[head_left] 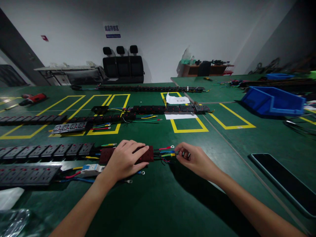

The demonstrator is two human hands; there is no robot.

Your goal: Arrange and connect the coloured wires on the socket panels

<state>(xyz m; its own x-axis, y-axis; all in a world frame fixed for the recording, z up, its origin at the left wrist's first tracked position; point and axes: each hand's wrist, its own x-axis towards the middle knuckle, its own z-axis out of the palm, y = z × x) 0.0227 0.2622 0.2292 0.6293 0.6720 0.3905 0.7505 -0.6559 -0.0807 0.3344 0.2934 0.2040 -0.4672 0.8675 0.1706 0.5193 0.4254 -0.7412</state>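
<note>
My left hand lies over a dark red socket strip, thumb along the near side and fingers across the top, gripping it against the table. From the strip's right end come several coloured wires with ring terminals, among them a red wire and a yellow-green wire. My right hand pinches the end of these wires between thumb and fingertips; the exact wire end is partly hidden. Left of my left hand lie a black socket strip and another socket strip. A white circuit breaker sits near my left wrist.
A phone lies at the right. Behind it stands a blue bin. More socket strips with loose wires stretch across the green table, which bears yellow tape rectangles. A red power drill rests at the far left.
</note>
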